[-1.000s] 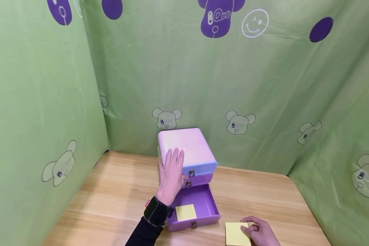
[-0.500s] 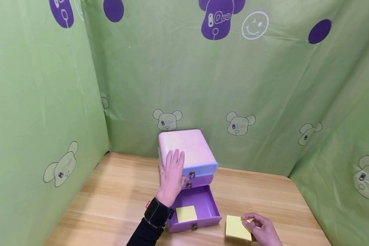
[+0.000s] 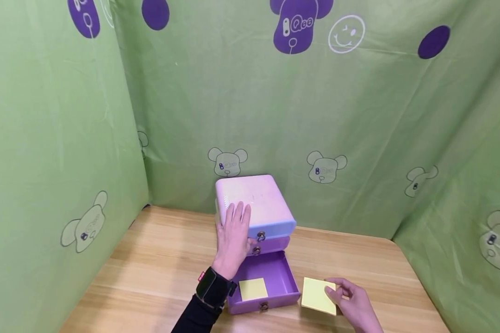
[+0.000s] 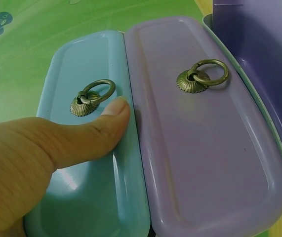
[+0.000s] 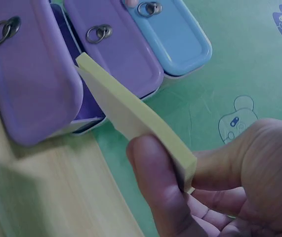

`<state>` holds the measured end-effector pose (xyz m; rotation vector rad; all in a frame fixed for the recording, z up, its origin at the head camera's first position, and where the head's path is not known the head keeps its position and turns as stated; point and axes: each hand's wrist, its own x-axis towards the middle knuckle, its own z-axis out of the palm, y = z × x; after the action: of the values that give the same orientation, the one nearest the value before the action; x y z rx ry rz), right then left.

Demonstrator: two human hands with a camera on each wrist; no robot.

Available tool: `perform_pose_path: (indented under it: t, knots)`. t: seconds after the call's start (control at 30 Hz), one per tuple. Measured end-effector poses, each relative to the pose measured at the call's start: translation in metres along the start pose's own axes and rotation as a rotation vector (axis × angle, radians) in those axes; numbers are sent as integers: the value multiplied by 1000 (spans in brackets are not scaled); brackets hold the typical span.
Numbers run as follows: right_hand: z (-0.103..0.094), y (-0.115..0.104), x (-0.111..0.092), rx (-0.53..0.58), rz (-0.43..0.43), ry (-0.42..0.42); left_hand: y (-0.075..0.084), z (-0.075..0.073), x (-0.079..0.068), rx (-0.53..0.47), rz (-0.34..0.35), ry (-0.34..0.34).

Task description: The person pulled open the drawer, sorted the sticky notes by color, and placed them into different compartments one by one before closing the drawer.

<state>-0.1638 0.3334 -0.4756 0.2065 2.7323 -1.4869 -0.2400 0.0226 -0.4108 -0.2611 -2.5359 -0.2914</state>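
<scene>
A small three-tier drawer box (image 3: 260,196) with a pink top stands at the back of the table, its lowest purple drawer (image 3: 278,276) pulled out. My left hand (image 3: 234,240) lies with straight fingers on the box's top left edge; in the left wrist view its thumb (image 4: 101,126) presses the blue drawer front (image 4: 81,197) beside a ring pull. In my right hand (image 3: 354,303) a yellow sticky note pad (image 3: 318,296) is pinched between thumb and fingers, raised over the table just right of the pulled-out drawer. Another yellow sticky note pad (image 3: 253,289) lies inside that drawer, front left.
Both the blue drawer and the middle purple drawer (image 4: 205,148) are closed, each with a brass ring pull. A wooden table (image 3: 150,263) carries everything. Green printed cloth (image 3: 254,106) hangs behind and along both sides.
My right hand has lifted the sticky note pad off the table and shifted it up and slightly left, closer to the drawer. The left hand stays in place on the box.
</scene>
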Motion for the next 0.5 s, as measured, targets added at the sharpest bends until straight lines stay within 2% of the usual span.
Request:
perform_pose_path:
  t: [0.23, 0.5]
  knots:
    - [6, -14, 3, 152, -42, -13, 0, 0, 2, 9, 0, 10]
    - [19, -32, 8, 227, -114, -41, 0, 1, 1, 8, 4, 5]
